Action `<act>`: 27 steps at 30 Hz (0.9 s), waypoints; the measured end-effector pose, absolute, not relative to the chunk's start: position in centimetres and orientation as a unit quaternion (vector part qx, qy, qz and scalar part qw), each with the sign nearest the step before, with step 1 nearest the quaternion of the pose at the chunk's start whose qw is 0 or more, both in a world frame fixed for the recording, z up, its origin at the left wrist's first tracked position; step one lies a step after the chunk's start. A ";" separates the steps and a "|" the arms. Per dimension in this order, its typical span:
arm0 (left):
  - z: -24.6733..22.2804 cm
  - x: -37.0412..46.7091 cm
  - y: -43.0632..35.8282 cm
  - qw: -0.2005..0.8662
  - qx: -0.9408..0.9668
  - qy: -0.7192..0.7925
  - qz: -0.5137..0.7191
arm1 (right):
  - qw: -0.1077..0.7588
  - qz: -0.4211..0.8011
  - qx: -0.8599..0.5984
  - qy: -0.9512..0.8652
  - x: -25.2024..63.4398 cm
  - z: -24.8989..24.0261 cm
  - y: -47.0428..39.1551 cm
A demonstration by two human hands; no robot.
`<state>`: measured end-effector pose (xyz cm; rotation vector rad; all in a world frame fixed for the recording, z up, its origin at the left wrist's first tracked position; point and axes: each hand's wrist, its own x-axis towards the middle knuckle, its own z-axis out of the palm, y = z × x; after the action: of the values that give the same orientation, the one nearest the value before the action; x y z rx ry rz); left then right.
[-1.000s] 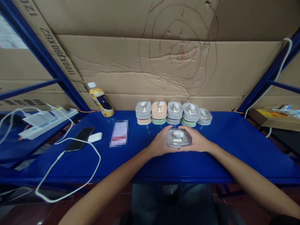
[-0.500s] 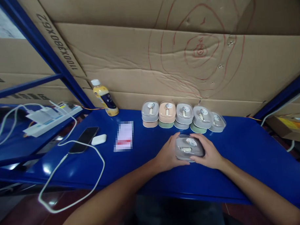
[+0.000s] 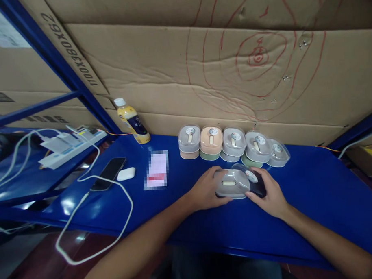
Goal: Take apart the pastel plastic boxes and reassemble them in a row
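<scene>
In front of me a small grey box [image 3: 227,191] with a pale tab on top rests at the blue table. My left hand [image 3: 207,190] wraps round its left side. My right hand [image 3: 271,193] grips a clear plastic lid [image 3: 258,185] with a round sticker, tilted up at the box's right side. The lid still overlaps or touches the box's right end. Just behind the hands stand similar lidded boxes in a row, among them a peach box [image 3: 211,142] on a green one and a grey box [image 3: 234,142] on another grey one.
On the blue table [image 3: 312,192] to the left lie a pixelated card [image 3: 156,170], a white earphone case [image 3: 126,174] and a phone [image 3: 109,174] with a white cable. A yellow drink bottle [image 3: 133,122] leans near the cardboard wall [image 3: 140,55]. A power strip [image 3: 73,147] sits far left.
The clear lid has come away from the grey box and tilted to the right in my right hand. My left hand stays round the box. The view has shifted slightly.
</scene>
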<state>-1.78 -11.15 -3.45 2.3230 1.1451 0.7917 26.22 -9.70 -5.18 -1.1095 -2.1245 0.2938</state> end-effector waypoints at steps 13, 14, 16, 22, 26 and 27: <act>-3.5 -2.6 -10.3 0.201 0.849 0.369 0.320 | 0.321 0.124 -0.483 -0.805 27.0 -4.1 -7.7; -3.4 -2.6 -10.3 0.201 0.850 0.370 0.317 | 0.317 0.124 -0.491 -0.802 27.1 -3.9 -7.6; -3.2 -2.6 -10.2 0.202 0.851 0.371 0.312 | 0.310 0.128 -0.504 -0.796 27.5 -3.6 -7.3; -2.8 -3.1 -9.6 0.205 0.836 0.386 0.333 | 0.280 0.162 -0.510 -0.797 28.8 -2.7 -6.5; -2.2 -3.7 -9.3 0.186 0.827 0.407 0.340 | 0.262 0.150 -0.511 -0.805 29.3 -2.5 -6.4; -2.1 -3.9 -9.2 0.181 0.825 0.413 0.342 | 0.257 0.147 -0.513 -0.806 29.3 -2.4 -6.4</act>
<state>-3.87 -9.17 -2.08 2.3295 1.1662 0.9655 29.28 -6.39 -2.39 -1.3907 -2.1863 0.3987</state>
